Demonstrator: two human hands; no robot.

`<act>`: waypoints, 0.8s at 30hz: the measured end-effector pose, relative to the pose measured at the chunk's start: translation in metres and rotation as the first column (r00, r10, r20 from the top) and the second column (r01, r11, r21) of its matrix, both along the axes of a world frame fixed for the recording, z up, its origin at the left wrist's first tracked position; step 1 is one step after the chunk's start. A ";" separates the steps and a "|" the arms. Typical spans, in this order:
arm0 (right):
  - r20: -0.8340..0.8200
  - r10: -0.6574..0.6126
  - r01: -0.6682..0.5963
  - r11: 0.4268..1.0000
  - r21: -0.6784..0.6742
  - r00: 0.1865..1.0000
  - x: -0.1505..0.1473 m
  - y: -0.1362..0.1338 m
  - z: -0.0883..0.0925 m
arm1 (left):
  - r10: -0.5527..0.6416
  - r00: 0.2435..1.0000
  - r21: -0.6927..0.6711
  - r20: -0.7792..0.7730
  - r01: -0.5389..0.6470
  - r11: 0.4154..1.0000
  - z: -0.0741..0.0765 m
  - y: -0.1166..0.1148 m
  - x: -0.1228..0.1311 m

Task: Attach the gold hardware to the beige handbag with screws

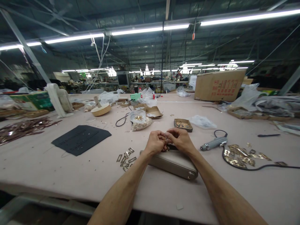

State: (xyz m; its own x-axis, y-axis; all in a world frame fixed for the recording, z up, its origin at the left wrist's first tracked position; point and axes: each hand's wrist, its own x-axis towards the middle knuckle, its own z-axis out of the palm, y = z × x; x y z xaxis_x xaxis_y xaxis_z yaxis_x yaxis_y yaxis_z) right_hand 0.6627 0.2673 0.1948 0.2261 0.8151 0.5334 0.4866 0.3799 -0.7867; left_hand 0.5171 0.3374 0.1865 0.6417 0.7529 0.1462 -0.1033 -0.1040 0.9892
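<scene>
The bag (173, 164) lies on the worktop (77, 175) beneath my hands. My left hand (156, 143) and right hand (180, 138) meet, fingers curled; I cannot tell what they grip. Bag: probably light, semi-stiff, smooth; hold both ends.

A factory workshop
Tube lights (250, 17) under a high roof (131, 12) — a tabletop (93, 178) strewn with metal fittings (242, 152) and a powered driver (214, 143).

Red print (225, 87) on cardboard box (203, 88), illegible
</scene>
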 end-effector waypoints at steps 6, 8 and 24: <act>-0.029 -0.015 0.016 0.999 0.029 0.999 -0.001 0.000 -0.001 | -0.046 0.999 -0.001 0.017 0.046 0.999 0.000 0.002 0.000; -0.056 -0.030 0.032 0.999 0.038 0.998 0.000 0.001 -0.002 | -0.076 0.997 -0.052 0.031 0.077 0.996 0.000 0.002 0.001; -0.157 0.003 -0.009 0.999 -0.033 0.988 -0.001 0.004 -0.001 | -0.030 1.000 -0.042 -0.007 0.030 0.999 0.001 0.001 0.002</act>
